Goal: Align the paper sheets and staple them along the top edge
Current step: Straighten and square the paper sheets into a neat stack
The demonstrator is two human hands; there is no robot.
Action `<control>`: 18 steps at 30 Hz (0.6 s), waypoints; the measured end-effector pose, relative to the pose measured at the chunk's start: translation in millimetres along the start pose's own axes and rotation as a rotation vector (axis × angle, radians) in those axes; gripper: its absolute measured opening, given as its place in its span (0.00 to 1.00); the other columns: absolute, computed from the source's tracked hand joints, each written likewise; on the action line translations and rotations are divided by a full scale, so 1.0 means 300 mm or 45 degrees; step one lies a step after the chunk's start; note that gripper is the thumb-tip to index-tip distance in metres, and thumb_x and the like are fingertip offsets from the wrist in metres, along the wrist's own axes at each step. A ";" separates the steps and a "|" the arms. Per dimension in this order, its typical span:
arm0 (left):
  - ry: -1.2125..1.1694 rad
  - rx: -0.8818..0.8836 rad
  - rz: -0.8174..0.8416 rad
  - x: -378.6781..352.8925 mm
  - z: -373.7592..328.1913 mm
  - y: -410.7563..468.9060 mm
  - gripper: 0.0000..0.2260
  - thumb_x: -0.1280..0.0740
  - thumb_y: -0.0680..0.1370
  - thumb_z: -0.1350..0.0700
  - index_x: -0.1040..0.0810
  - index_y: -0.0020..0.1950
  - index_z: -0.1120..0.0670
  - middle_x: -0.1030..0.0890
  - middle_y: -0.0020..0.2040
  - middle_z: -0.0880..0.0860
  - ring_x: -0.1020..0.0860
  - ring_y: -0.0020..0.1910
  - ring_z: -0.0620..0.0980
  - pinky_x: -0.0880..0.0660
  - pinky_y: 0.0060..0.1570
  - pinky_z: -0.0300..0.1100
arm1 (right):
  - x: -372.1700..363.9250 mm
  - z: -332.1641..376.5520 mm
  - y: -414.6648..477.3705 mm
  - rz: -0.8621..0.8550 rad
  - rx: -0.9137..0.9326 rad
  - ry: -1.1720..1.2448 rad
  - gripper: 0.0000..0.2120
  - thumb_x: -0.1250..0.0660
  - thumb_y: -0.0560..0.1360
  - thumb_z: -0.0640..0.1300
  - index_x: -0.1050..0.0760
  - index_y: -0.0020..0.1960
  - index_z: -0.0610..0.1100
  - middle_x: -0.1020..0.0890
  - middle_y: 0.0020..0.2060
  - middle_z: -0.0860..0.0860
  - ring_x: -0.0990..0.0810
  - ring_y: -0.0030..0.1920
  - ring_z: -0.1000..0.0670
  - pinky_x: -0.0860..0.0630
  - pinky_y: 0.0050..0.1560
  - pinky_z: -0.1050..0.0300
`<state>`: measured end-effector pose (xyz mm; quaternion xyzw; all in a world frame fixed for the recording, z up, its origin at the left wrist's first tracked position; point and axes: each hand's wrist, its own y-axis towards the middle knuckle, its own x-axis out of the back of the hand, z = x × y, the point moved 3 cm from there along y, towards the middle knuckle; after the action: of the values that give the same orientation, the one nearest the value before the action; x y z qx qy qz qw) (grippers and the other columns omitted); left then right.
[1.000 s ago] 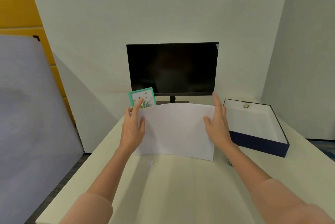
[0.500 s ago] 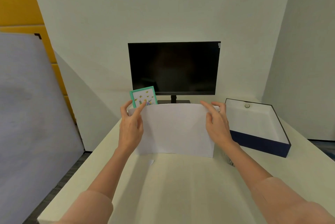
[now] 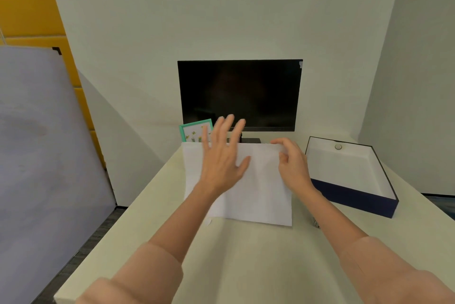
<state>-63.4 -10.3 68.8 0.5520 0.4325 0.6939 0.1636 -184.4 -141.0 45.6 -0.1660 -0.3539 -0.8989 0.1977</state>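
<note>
A pale desk (image 3: 246,266) against a white wall. The sheets (image 3: 258,193) lie mid-desk toward its far edge. The left hand (image 3: 221,158) is open and flat over them; the right hand (image 3: 293,168) pinches their far right corner. Square all edges flush before stapling.

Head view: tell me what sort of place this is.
Probably an office desk or workstation: a dark monitor stands at the back of a pale desk, with paper sheets and an open storage box on it.
</note>
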 end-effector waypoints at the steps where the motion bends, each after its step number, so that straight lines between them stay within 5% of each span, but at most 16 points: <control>1: 0.014 -0.045 0.078 -0.011 -0.044 0.029 0.37 0.35 0.72 0.41 0.46 0.77 0.49 0.46 0.78 0.54 0.50 0.78 0.56 0.59 0.74 0.58 | -0.003 0.007 -0.004 0.005 0.003 0.024 0.18 0.44 0.79 0.31 0.27 0.63 0.45 0.24 0.61 0.49 0.29 0.59 0.57 0.36 0.53 0.77; 4: 0.009 -0.015 0.382 -0.070 -0.106 0.105 0.39 0.31 0.72 0.45 0.48 0.77 0.50 0.45 0.78 0.54 0.53 0.78 0.56 0.62 0.73 0.59 | -0.007 0.031 -0.010 0.014 0.012 0.067 0.18 0.43 0.79 0.30 0.28 0.64 0.46 0.24 0.63 0.51 0.28 0.64 0.54 0.36 0.59 0.70; 7: -0.055 -0.026 0.645 -0.101 -0.101 0.157 0.26 0.32 0.74 0.49 0.33 0.70 0.50 0.29 0.68 0.53 0.36 0.72 0.55 0.53 0.75 0.58 | 0.006 0.059 -0.009 0.016 -0.001 0.121 0.18 0.43 0.79 0.31 0.28 0.64 0.46 0.24 0.63 0.51 0.29 0.60 0.57 0.37 0.54 0.75; 9: -0.118 -0.059 0.729 -0.091 -0.082 0.173 0.17 0.34 0.77 0.51 0.27 0.66 0.51 0.23 0.61 0.53 0.28 0.65 0.54 0.43 0.72 0.55 | 0.023 0.069 -0.003 0.015 -0.034 0.187 0.19 0.41 0.79 0.33 0.29 0.66 0.48 0.25 0.62 0.52 0.29 0.57 0.58 0.33 0.55 0.70; 13: -0.302 -0.065 0.582 -0.013 -0.011 0.185 0.09 0.36 0.78 0.55 0.24 0.57 0.53 0.20 0.55 0.55 0.23 0.57 0.57 0.27 0.56 0.49 | 0.054 0.035 0.020 0.166 -0.187 0.284 0.29 0.31 0.75 0.43 0.39 0.72 0.55 0.24 0.53 0.50 0.22 0.50 0.50 0.22 0.50 0.53; 15: -0.388 -0.043 0.454 0.052 0.036 0.200 0.08 0.36 0.78 0.55 0.24 0.55 0.55 0.19 0.52 0.55 0.22 0.53 0.56 0.29 0.49 0.43 | 0.070 -0.001 0.025 0.266 -0.322 0.314 0.32 0.28 0.72 0.44 0.38 0.72 0.52 0.23 0.54 0.48 0.21 0.50 0.49 0.23 0.50 0.54; 18: -0.627 0.090 0.299 0.155 0.105 0.228 0.09 0.34 0.77 0.56 0.22 0.56 0.56 0.19 0.50 0.53 0.21 0.49 0.52 0.30 0.47 0.40 | 0.086 -0.040 0.031 0.274 -0.514 0.527 0.24 0.27 0.72 0.40 0.29 0.66 0.44 0.19 0.57 0.46 0.20 0.50 0.50 0.24 0.47 0.59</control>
<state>-33.5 -3.3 151.7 0.7557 0.3367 0.5375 0.1631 -204.2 -161.8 53.8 -0.0520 -0.1009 -0.9396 0.3228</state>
